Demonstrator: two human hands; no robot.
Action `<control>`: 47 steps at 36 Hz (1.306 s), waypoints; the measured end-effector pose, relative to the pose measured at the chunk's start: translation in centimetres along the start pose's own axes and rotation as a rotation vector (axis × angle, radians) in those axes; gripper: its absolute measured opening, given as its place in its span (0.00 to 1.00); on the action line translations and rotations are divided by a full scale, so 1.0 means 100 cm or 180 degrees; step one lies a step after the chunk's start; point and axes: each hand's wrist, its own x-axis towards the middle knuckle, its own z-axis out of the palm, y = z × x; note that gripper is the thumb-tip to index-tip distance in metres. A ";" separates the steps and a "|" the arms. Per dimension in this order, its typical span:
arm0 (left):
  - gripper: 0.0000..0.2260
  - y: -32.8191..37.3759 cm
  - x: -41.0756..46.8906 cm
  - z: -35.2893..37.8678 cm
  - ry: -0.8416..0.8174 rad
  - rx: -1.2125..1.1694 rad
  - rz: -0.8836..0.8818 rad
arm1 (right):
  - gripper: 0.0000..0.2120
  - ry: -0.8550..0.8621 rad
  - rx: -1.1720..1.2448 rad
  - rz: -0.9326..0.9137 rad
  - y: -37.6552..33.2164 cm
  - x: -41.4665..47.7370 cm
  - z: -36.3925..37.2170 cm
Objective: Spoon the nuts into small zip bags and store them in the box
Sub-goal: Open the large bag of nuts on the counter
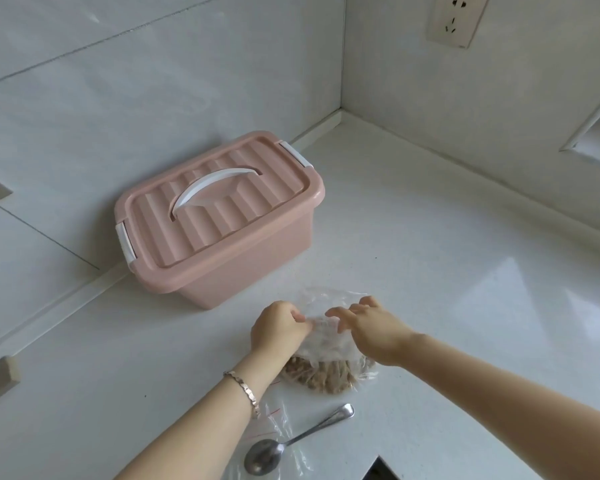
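Hands: my left hand and right hand both pinch the top of the clear nut bag.
Nuts: in the bag's near end, on the surface.
Box: far left by the wall, its lid on, covering the opening.
Near: the spoon lies on the flat zip bags.
Far right: a socket.

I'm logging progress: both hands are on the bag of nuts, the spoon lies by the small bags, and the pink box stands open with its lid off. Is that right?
No: the head view shows the lid on the pink box, closed. The rest holds: the left hand and right hand pinch the bag of nuts, and the spoon lies by the small bags.
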 end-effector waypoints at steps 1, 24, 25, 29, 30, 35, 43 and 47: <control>0.09 -0.001 0.001 0.003 0.0002 0.0011 0.0018 | 0.27 -0.0158 0.0144 0.0080 0.000 0.001 0.001; 0.11 -0.022 -0.018 0.024 -0.0444 0.0611 0.0901 | 0.32 -0.0561 0.0007 -0.0012 0.012 -0.021 0.016; 0.11 -0.022 -0.019 0.027 -0.0348 0.0691 0.0805 | 0.29 -0.0475 0.0022 -0.0016 0.013 -0.020 0.017; 0.12 -0.014 -0.023 0.038 0.0210 0.0640 0.0530 | 0.15 0.0331 -0.0190 -0.0517 0.016 -0.016 0.024; 0.12 -0.013 -0.024 0.040 0.0267 0.0604 0.0477 | 0.10 0.0475 -0.0243 -0.0728 0.014 -0.016 0.026; 0.04 -0.002 -0.028 0.044 0.0191 0.0081 0.0263 | 0.08 0.0347 -0.0709 -0.1038 0.011 -0.006 0.036; 0.16 -0.015 -0.025 0.028 -0.0123 0.0607 0.0463 | 0.18 -0.0358 -0.1079 -0.0369 0.021 -0.009 0.024; 0.22 -0.021 -0.023 0.008 0.0072 0.1141 0.0324 | 0.24 -0.0479 -0.0980 -0.0044 0.023 -0.006 0.020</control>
